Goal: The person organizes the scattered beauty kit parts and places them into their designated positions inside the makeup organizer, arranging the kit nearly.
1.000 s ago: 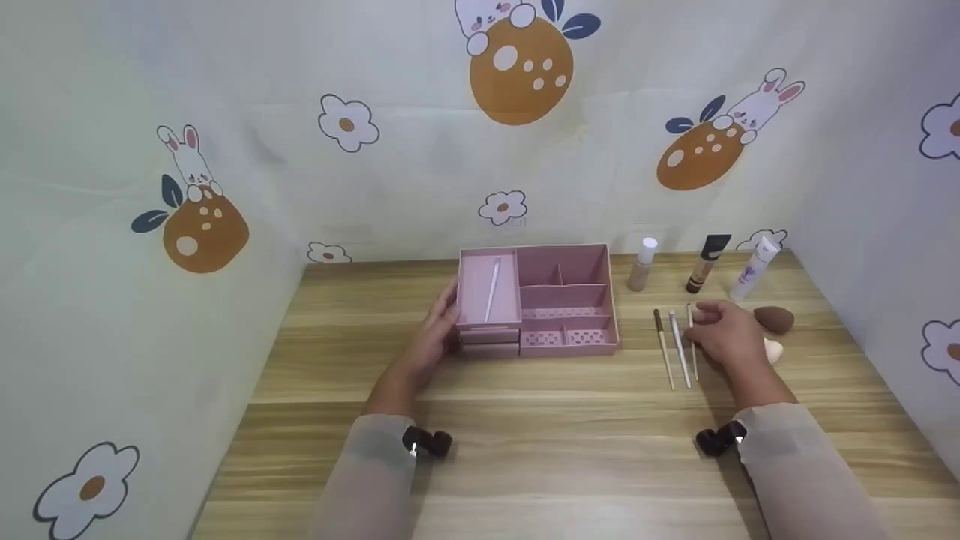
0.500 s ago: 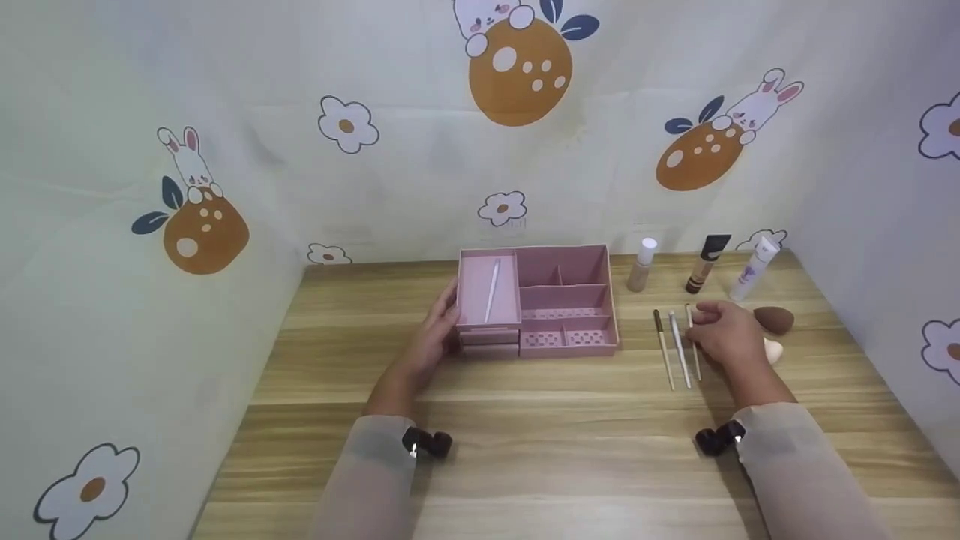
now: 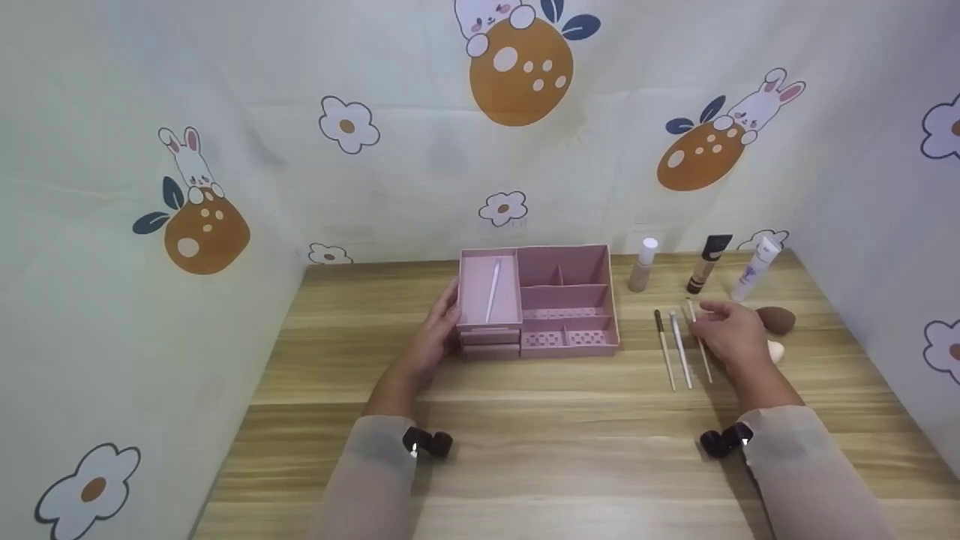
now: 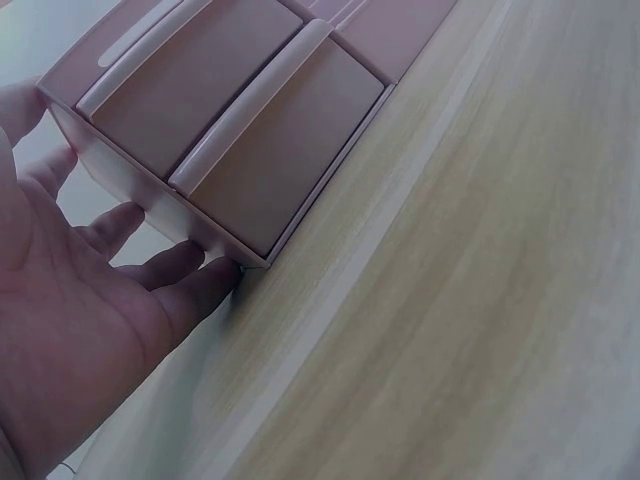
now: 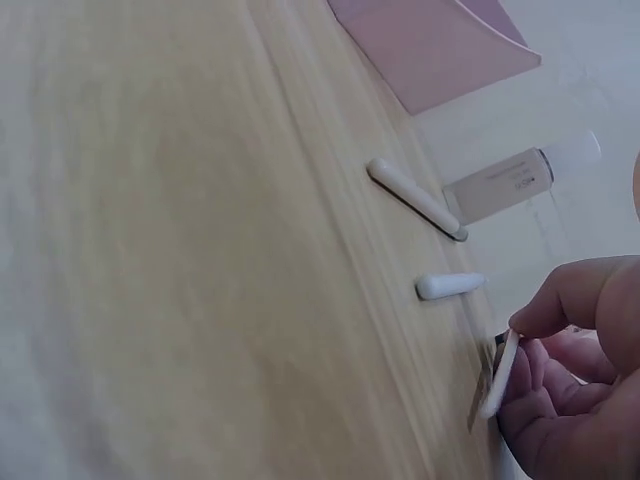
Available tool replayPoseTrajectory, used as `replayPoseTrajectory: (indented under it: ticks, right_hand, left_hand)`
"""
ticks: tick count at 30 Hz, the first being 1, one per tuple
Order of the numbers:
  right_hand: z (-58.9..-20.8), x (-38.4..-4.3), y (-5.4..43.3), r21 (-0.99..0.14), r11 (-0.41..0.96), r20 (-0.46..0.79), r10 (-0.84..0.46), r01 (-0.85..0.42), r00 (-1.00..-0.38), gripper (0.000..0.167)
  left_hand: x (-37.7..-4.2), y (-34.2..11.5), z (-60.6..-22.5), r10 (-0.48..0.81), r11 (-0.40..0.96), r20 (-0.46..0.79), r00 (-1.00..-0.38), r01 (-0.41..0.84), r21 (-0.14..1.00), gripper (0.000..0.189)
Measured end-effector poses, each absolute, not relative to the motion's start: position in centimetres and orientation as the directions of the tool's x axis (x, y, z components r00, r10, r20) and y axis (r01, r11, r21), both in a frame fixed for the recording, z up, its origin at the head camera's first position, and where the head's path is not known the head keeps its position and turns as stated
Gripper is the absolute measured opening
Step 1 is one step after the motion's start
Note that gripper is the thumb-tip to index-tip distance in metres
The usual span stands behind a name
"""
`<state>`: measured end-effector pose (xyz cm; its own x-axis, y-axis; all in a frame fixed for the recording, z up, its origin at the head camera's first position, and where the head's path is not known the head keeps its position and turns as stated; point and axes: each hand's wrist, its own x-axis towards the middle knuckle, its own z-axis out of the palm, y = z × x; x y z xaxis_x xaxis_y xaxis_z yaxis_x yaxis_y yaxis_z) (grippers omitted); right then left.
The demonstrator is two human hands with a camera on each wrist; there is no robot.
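Observation:
My right hand (image 3: 727, 334) pinches a slim white-handled makeup brush (image 3: 703, 349) between thumb and fingers. In the right wrist view the brush handle (image 5: 500, 375) slants up off the wood. Left of it on the table lie a white brush (image 3: 680, 349) and a dark-tipped brush (image 3: 664, 349). My left hand (image 3: 431, 337) rests against the left side of a pink organizer (image 3: 570, 349). The left wrist view shows those fingers (image 4: 170, 265) spread along its side wall, beside two drawers (image 4: 290, 140). Another white stick-like brush (image 3: 493, 289) lies on the organizer's top tray (image 3: 471, 289).
Behind the brushes stand a white-capped bottle (image 3: 643, 266), a black-capped tube (image 3: 707, 264) and a white tube (image 3: 756, 268). A brown makeup sponge (image 3: 777, 320) and a pale sponge (image 3: 775, 350) sit right of my right hand. A patterned sheet (image 3: 420, 172) walls the table's back and sides.
The brush in my right hand has tilted and shifted slightly right, away from the other two. My right hand moved a little right with it; the left hand and organizer stay put.

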<state>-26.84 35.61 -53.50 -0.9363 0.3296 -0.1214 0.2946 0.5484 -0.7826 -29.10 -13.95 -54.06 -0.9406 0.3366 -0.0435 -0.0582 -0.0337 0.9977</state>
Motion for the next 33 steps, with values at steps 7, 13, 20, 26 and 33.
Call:
replayPoseTrajectory:
  ticks: [7,13,20,26,33]
  right_hand:
    - [-52.2,-26.4,35.0,-0.917,0.276,-0.199,0.306,0.287,-0.931,0.052]
    - [-50.5,-26.2,34.2,-0.95,0.111,-0.26,0.233,0.291,-0.937,0.056]
    - [-48.9,-25.9,33.2,-0.973,-0.02,-0.231,0.189,0.232,-0.954,0.038]
    - [-47.5,-25.5,31.7,-0.972,-0.181,-0.173,0.141,0.147,-0.975,0.03]
    - [-46.1,-25.7,29.2,-0.969,-0.219,-0.135,0.081,0.115,-0.988,0.033]
  left_hand:
    - [-29.2,-14.0,-54.2,0.343,-0.043,-0.044,-0.938,-0.062,0.997,0.057]
    - [-29.1,-14.1,-54.1,0.341,-0.031,-0.054,-0.939,-0.068,0.997,0.057]
    - [-29.0,-14.0,-54.1,0.343,-0.029,-0.048,-0.938,-0.062,0.998,0.057]
    - [-29.1,-13.9,-54.1,0.346,-0.034,-0.044,-0.937,-0.059,0.998,0.057]
    - [-29.2,-14.0,-54.2,0.346,-0.027,-0.046,-0.937,-0.059,0.998,0.057]
